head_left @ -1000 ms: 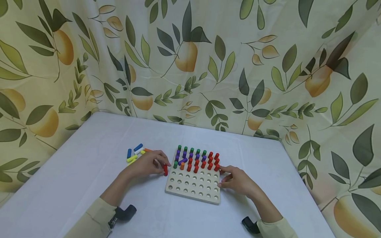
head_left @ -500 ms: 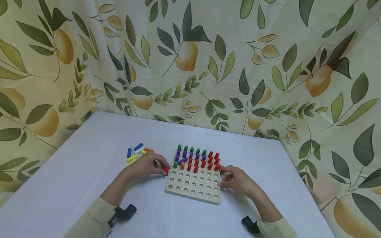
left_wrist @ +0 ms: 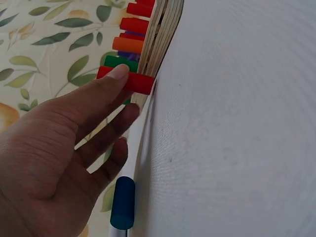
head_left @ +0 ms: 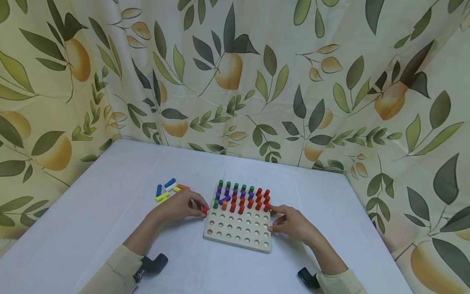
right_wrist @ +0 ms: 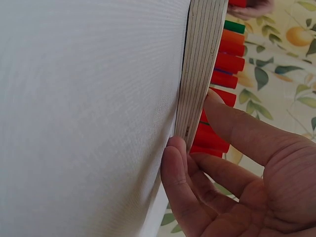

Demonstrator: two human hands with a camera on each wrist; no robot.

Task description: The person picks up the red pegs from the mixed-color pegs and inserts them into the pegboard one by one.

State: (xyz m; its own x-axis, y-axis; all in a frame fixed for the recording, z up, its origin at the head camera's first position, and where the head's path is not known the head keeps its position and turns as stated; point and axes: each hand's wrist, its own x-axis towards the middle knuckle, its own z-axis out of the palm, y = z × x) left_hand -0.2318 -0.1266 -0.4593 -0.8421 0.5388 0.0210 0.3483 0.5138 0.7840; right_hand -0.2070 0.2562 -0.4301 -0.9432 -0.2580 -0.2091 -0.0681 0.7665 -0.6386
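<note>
My left hand (head_left: 181, 204) pinches a red peg (left_wrist: 140, 83) between thumb and fingers, just off the left edge of a pale wooden pegboard (head_left: 238, 238). In the left wrist view the peg lies across in front of a green peg (left_wrist: 113, 61) standing in the board. My right hand (head_left: 293, 222) grips the board's right edge with thumb and fingers. Upright green, purple, red and orange pegs fill much of the board's far half. One purple peg (head_left: 225, 199) lies tilted among them. The near rows show bare holes.
Left of the board, behind my left hand, lie loose pegs: blue ones (head_left: 159, 190), yellow ones (head_left: 162, 197), a white one (head_left: 170, 187) and an orange one (head_left: 183, 186). A white cloth (head_left: 176, 261) covers the table. A patterned curtain (head_left: 205, 102) hangs behind it.
The red peg in my left hand stood upright a second ago; it now points toward the camera, its end showing. My right hand and the board stay in place.
</note>
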